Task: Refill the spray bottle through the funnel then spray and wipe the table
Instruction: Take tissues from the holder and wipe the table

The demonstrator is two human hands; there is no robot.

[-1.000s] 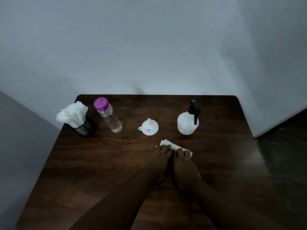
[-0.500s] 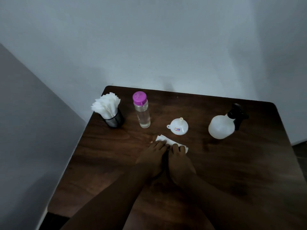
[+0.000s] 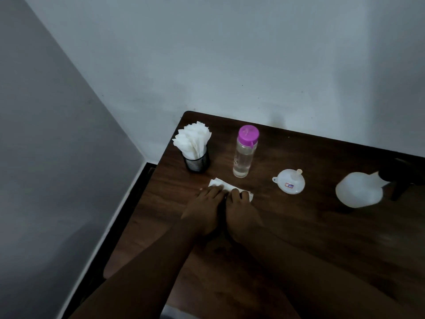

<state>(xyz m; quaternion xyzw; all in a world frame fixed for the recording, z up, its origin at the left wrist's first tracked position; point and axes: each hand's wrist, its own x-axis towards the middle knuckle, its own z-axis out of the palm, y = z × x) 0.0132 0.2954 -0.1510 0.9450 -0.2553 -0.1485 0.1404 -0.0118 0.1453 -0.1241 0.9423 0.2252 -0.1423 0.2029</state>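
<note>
Both hands lie side by side on a white paper napkin (image 3: 226,185) flat on the dark wooden table (image 3: 310,226). My left hand (image 3: 203,209) presses its left part and my right hand (image 3: 241,215) its right part, fingers straight. A clear bottle with a purple cap (image 3: 244,153) stands just beyond the napkin. The white funnel (image 3: 290,181) lies upside down to the right. The white spray bottle with a black trigger head (image 3: 362,189) stands at the right edge of view, blurred.
A black mesh cup stuffed with white napkins (image 3: 195,149) stands at the table's far left corner. Grey walls rise behind and to the left. The table's left edge runs close to my left hand.
Both hands have slid the napkin leftward across the table, from in front of the spray bottle to in front of the purple-capped bottle. The view has swung left with them.
</note>
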